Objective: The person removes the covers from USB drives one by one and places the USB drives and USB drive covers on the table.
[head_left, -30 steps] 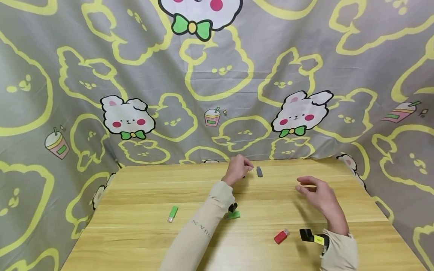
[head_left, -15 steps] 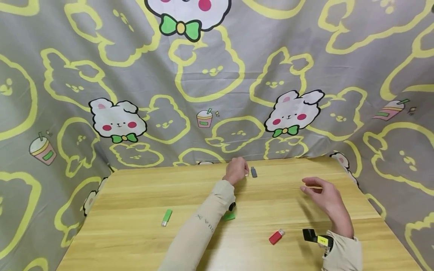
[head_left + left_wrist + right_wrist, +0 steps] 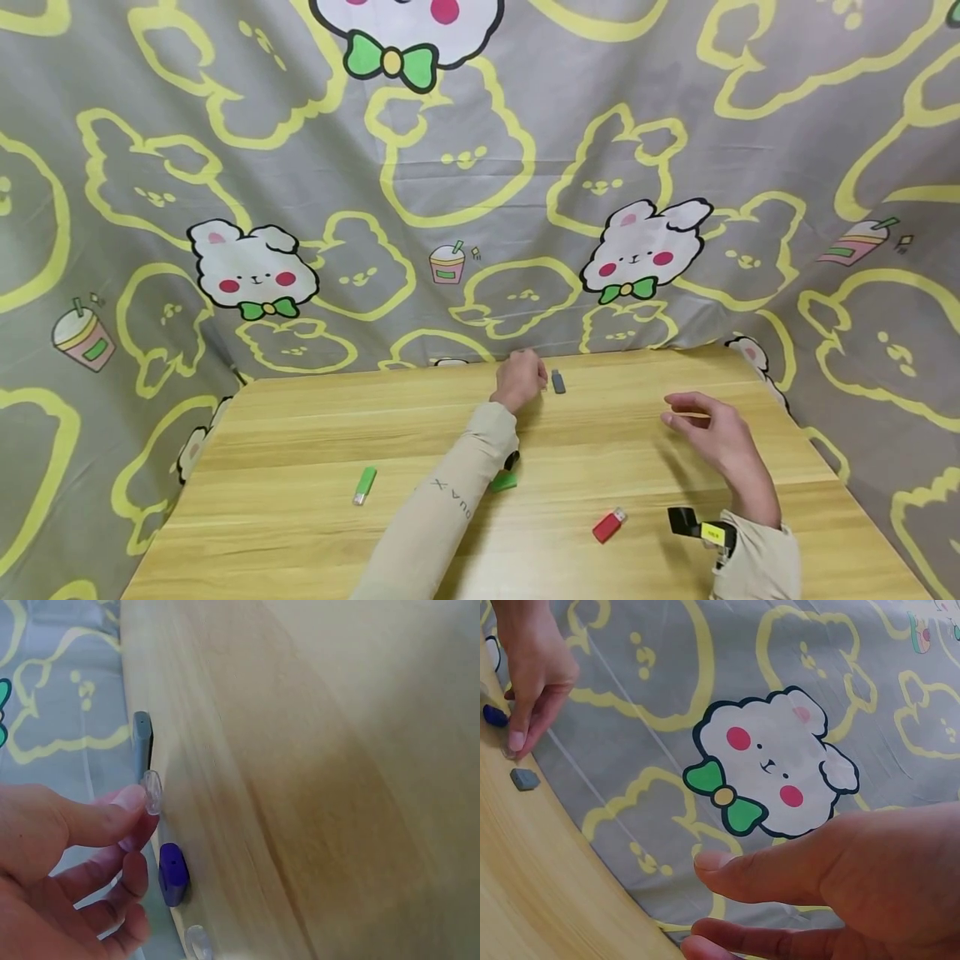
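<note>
**Small clear cap near the table's far edge: easy to drop or lose**

In the head view the left hand [image 3: 522, 379] sits just above centre of the frame, at the far edge of the light wooden table [image 3: 300, 433], right beside a small dark grey rectangular drive [image 3: 558, 382]. The left wrist view shows the thumb and forefinger pinching a tiny clear plastic cap [image 3: 151, 791], with the grey drive above it in that frame and a small blue plastic drive [image 3: 172, 874] just below, both lying close to the table's rim. A second clear piece [image 3: 196, 941] shows at the bottom edge of that picture; what it is I cannot tell

The right hand [image 3: 716, 437], at centre right of the head view, hovers over the wood with fingers loosely spread and holds nothing

Likely risks, as a judgement:
- The cap is held by fingertips only; a slight slackening could let it fall, and being transparent it would be hard to find on pale wood or against the grey and yellow rabbit-print cloth [image 3: 480, 208] behind
- The grey and blue drives lie so near the rim that a nudge from the knuckles could push them off the back
- The sleeve of the left arm passes over a flat green piece [image 3: 504, 482] at lower centre and could drag it

A green stick-shaped drive [image 3: 364, 485] at lower left and a red drive [image 3: 607, 525] at lower right lie well apart from both hands
</note>
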`<state>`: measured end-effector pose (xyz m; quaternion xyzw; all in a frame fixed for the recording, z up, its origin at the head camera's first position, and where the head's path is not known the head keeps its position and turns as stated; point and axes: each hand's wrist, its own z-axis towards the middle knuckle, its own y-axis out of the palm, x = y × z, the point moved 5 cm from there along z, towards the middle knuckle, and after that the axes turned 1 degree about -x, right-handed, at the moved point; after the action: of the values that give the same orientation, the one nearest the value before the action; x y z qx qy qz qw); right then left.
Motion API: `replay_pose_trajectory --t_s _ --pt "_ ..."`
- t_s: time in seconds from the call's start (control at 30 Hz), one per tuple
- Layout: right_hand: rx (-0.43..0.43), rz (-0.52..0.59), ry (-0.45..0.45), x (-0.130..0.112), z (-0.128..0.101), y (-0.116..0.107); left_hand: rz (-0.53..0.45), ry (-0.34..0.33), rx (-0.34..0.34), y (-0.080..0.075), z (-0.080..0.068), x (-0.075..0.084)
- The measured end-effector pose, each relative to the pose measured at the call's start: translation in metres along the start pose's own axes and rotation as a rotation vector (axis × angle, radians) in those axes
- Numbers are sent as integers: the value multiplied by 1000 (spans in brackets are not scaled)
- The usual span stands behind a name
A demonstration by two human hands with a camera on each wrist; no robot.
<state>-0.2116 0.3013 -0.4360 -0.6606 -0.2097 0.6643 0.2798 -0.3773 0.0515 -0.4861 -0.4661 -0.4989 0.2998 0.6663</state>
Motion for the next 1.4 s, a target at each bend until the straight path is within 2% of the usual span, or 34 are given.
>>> replay_pose_trajectory --t_s 0.17,0.3,0.47,0.57,0.67,0.93,1.17,1.4 --pt "-7 -2 10 0 -1 2 -70 14 13 -4 -5 -2" --pt "-3 -5 0 -1 1 3 -209 35 24 -18 -10 -1" --pt "-4 -6 -17 -3 3 6 -330 102 23 -35 -21 -1" --pt "-7 -8 -26 -3 4 8 -408 113 20 -41 -33 -7" --pt "-12 -9 -32 -4 4 10 -496 92 34 -47 -47 -16" --pt "-34 -8 -53 -9 6 15 -646 91 151 -66 -91 -41" --pt "-49 17 -51 -16 10 25 -700 28 220 -84 -121 -63" --pt "-83 2 -52 -20 7 31 -741 -5 263 -92 -140 -79"
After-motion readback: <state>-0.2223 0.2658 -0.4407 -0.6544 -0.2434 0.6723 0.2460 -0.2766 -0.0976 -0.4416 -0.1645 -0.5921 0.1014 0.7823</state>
